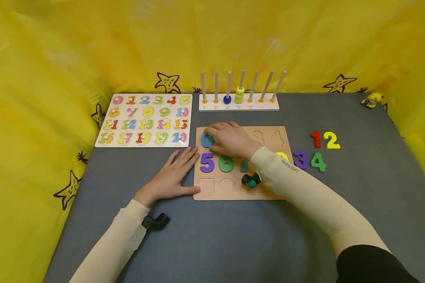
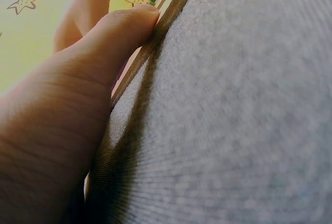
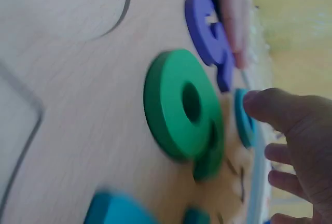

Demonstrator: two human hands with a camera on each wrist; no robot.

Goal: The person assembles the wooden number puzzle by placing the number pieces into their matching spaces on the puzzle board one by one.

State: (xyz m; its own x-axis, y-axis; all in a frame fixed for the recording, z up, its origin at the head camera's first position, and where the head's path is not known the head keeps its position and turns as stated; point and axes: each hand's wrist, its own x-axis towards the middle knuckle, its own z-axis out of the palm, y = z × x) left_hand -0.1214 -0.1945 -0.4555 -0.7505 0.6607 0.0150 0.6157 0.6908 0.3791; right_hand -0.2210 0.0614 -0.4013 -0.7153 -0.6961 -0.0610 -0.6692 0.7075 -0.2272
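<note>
A wooden number board [image 1: 212, 194] lies flat on the grey table. My right hand [image 1: 233, 139] reaches across it and grips a blue number 0 [image 1: 207, 140] at its upper left corner, the thumb [image 3: 267, 105] against the piece's edge. Spread out at the board's left edge, my left hand [image 1: 171, 177] rests with straight fingers, its thumb tip [image 2: 148, 14] on the rim. A purple 5 [image 1: 207, 162] and a green 6 [image 1: 226, 164] sit in the board's middle row. Beyond them, a teal 7 [image 1: 244, 165] and a yellow piece [image 1: 282, 156] are partly hidden by my right arm.
Right of the board lie a red 1 [image 1: 316, 139], yellow 2 [image 1: 331, 140], purple 3 [image 1: 301, 160] and green 4 [image 1: 318, 162]. Behind stand a white numbers puzzle [image 1: 143, 144] and a peg stand [image 1: 216, 107] with beads. A small yellow figure [image 1: 372, 100] is far right.
</note>
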